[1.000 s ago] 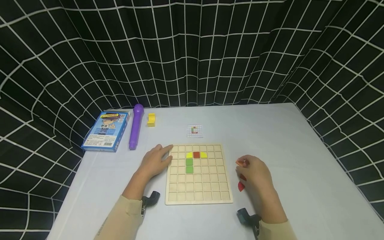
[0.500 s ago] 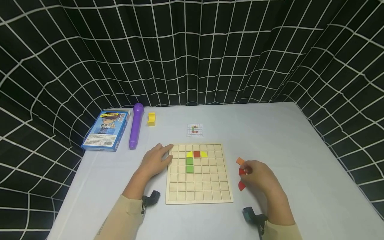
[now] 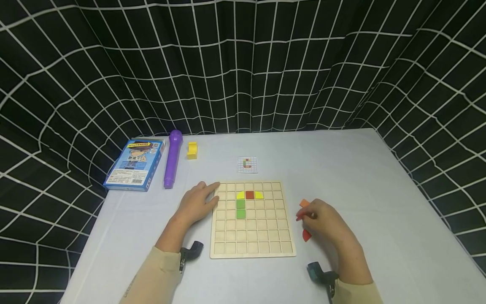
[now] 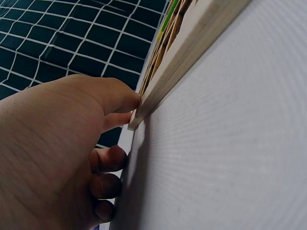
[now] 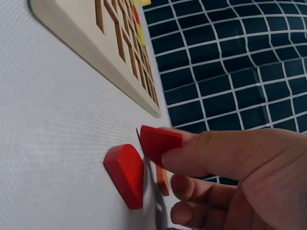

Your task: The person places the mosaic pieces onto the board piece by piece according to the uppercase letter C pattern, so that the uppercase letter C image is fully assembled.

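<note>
R hand [image 3: 322, 217] pinches a red pc [image 5: 157, 143] btwn thumb & fingertips, just R of the board [image 3: 252, 235]; L hand [image 3: 195, 205], index & thumb extended, touches board's L edge. Pc might slip w/ so little gripped; L hand pushing could shift board.

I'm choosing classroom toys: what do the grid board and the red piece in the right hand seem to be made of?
Grid board: probably wood or plywood with a matte, unpainted finish, judging by its pale tan surface and brown cell walls. Red piece in the right hand: perhaps painted wood, though plastic is possible; it looks smooth and evenly red, no grain visible.
</note>
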A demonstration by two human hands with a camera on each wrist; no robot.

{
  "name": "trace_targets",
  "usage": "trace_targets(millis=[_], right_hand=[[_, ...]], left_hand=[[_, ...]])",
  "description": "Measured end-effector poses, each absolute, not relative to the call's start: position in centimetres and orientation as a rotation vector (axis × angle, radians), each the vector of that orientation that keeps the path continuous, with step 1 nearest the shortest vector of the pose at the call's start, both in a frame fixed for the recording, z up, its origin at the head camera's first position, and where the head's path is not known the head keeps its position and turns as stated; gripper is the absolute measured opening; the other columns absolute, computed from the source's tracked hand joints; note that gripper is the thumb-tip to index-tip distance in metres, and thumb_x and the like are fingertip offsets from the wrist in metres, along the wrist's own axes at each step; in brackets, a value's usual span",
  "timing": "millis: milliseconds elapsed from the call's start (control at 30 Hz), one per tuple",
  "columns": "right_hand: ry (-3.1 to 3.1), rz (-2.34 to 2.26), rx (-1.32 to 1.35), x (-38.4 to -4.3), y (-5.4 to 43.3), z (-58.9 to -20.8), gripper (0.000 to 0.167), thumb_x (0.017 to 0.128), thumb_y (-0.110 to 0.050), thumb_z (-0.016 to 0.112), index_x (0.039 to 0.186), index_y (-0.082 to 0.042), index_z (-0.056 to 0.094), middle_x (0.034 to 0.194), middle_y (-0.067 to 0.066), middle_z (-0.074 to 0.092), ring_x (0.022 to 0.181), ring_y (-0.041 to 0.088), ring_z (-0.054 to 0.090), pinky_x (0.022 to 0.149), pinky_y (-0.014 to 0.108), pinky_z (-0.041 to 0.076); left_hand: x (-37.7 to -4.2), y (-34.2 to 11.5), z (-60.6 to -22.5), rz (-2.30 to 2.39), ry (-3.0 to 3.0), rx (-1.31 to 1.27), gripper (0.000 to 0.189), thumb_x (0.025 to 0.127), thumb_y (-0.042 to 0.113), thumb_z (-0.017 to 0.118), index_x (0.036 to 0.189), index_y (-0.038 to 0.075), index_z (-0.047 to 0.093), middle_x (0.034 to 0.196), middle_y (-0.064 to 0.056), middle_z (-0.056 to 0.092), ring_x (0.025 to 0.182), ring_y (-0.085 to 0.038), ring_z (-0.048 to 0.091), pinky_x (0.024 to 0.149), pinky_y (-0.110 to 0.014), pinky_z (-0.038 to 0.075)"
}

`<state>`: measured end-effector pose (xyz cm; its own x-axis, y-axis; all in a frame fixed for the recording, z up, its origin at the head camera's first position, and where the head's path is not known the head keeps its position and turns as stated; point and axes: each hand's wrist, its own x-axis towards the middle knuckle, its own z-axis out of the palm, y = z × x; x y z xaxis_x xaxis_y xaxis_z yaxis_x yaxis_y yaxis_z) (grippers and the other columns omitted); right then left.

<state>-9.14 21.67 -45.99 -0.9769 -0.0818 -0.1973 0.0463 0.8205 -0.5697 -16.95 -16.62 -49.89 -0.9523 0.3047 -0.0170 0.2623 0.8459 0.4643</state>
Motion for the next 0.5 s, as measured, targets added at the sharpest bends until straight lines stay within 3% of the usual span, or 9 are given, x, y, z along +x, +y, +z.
trace_targets(millis=[233,367,500], right_hand=[[2.838,-0.926,-0.047,-9.24,21.31,-46.43,0.029,0.091,0.004,0.058,0.101,-0.013,0.079,0.098,0.0,0.066,0.1,0.025,0.059,0.089,0.046,0.05],[2.812,-0.897,0.056,-9.2,21.08,-46.14,0.013,0.09,-0.011,0.071,0.102,-0.007,0.069,0.085,0.003,0.062,0.083,0.023,0.057,0.075,0.041,0.049],[2.745,-0.817,0.156,-9.08,20.89,-45.79,0.029,0.083,-0.024,0.085,0.095,-0.006,0.065,0.073,0.003,0.056,0.071,0.021,0.052,0.062,0.036,0.042]], left_hand=[[-16.92,-16.61,-49.87,0.722,2.93,0.445,0.052,0.101,0.035,0.062,0.15,0.018,0.056,0.087,-0.002,0.046,0.069,-0.017,0.039,0.061,-0.033,0.035],[-16.92,-16.58,-49.93,0.719,2.929,0.438,0.052,0.101,0.035,0.061,0.15,0.018,0.056,0.087,-0.002,0.046,0.07,-0.017,0.04,0.062,-0.033,0.035],[-16.95,-16.56,-49.97,0.719,2.933,0.433,0.052,0.101,0.035,0.062,0.15,0.019,0.056,0.087,-0.001,0.046,0.07,-0.017,0.04,0.062,-0.033,0.035]])
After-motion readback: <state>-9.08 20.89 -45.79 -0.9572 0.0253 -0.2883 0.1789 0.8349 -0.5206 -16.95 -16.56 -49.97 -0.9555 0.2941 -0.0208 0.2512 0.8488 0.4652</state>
